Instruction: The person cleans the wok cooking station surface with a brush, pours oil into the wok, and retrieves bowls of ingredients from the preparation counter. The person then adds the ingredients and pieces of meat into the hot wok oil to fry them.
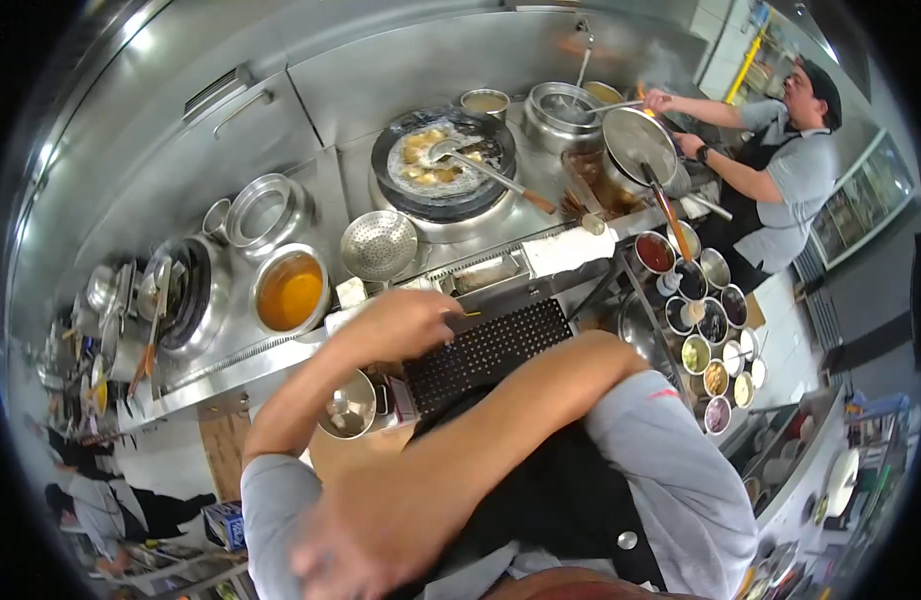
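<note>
My left hand [406, 322] is over the stove's front edge, its fingers curled. A tiny yellow thing [472, 314] shows at its fingertips; whether the fingers hold it is unclear. My right arm crosses my body, and my right hand [351, 545] is low by my left sleeve [281, 510], its fingers smeared by motion. Beyond my left hand sits a perforated strainer [379, 245], with a pot of orange liquid [292, 290] to the left. Farther back, a ladle [481, 168] rests in a wok [386, 160] of bubbling oil with yellowish pieces.
At the right a person [796, 170] holds a pan [639, 145] and a long-handled tool. Sauce and ingredient containers [712, 320] stand at the right. A second wok [196, 300] is on the left, and a metal bowl [349, 405] lies below my left forearm.
</note>
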Demonstrator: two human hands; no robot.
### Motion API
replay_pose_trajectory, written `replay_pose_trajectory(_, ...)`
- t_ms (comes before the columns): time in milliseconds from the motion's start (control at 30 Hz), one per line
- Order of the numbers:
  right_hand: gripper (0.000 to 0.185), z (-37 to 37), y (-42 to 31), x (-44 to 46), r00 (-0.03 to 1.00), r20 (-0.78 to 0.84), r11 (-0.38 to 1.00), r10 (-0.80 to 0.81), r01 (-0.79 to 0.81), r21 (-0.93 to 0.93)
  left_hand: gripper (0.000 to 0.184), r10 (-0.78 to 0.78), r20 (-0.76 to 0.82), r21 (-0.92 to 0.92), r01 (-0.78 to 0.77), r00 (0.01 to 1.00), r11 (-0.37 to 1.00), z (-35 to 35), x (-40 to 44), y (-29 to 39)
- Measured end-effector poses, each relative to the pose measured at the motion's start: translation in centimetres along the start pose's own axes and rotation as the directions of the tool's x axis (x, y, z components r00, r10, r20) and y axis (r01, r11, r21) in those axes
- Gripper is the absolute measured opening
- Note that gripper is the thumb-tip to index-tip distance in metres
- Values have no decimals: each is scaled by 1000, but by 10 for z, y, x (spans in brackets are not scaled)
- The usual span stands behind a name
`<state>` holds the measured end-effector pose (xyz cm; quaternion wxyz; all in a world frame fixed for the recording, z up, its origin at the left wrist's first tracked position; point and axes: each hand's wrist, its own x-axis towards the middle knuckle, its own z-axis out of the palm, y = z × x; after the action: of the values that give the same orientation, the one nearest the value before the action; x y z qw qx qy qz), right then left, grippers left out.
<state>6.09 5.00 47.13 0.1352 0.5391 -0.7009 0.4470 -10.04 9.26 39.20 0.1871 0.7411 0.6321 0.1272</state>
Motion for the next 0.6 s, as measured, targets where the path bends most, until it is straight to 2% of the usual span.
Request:
replay_pose_trajectory(33,26,27,2,20,997,49,996,-61,57,70,37,-58,-111,-83,49,992,995,-11,-13,-23)
replay_pose_trajectory(100,24,55,10,37,984,107,980,-143,126,153,37,-89,-393,33,111,915,993,-51,-41,-27)
replay_pose_trajectory(133,22,60,15,37,977,126,973,-170,146,178,36,-119,-554,-4,140,824,990,-60,-54,-34)
replay_pose_trajectory(167,21,60,16,36,972,141,968,-187,157,197,36,-232,-650,-176,153,723,972,-69,-67,-32)
replay_pose_trajectory(200,20,59,19,31,972,141,964,-188,155,215,36,-250,-651,-193,162,717,968,-64,-80,-38)
replay_pose_trajectory(267,18,47,29,12,982,127,970,-137,107,220,31,-330,-868,-329,69,372,942,-42,-107,-50)
replay_pose_trajectory(300,17,38,43,-2,991,101,976,-85,62,208,25,-412,-854,-437,-11,318,899,-18,-116,-53)
replay_pose_trajectory(333,16,30,59,-22,998,68,984,1,-13,179,20,-465,-840,-483,4,281,876,16,-125,-67)
replay_pose_trajectory(367,13,19,79,-46,986,5,976,165,-164,146,18,-529,-792,-516,130,304,847,52,-136,-75)
replay_pose_trajectory(400,17,14,105,-82,927,-1,925,374,-374,-63,19,-700,-649,-694,144,299,705,103,-145,-88)
replay_pose_trajectory(433,15,18,132,-124,767,-39,754,640,-637,-162,23,-751,-588,-683,313,301,660,143,-153,-82)
replay_pose_trajectory(467,16,10,154,-162,697,-61,666,714,-703,-249,33,-791,-516,-661,434,328,612,194,-162,-79)
replay_pose_trajectory(500,18,3,169,-202,472,-12,434,882,-820,-372,44,-878,-341,-655,585,337,479,251,-175,-75)
replay_pose_trajectory(533,22,13,183,-264,408,-134,351,903,-881,-317,51,-929,-103,-634,696,355,337,314,-192,-75)
replay_pose_trajectory(567,23,30,198,-335,290,-221,239,931,-943,-234,50,-952,60,-565,797,299,215,348,-205,-53)
replay_pose_trajectory(600,26,48,204,-400,125,-205,60,971,-953,-297,50,-965,157,-559,824,211,90,402,-220,-42)
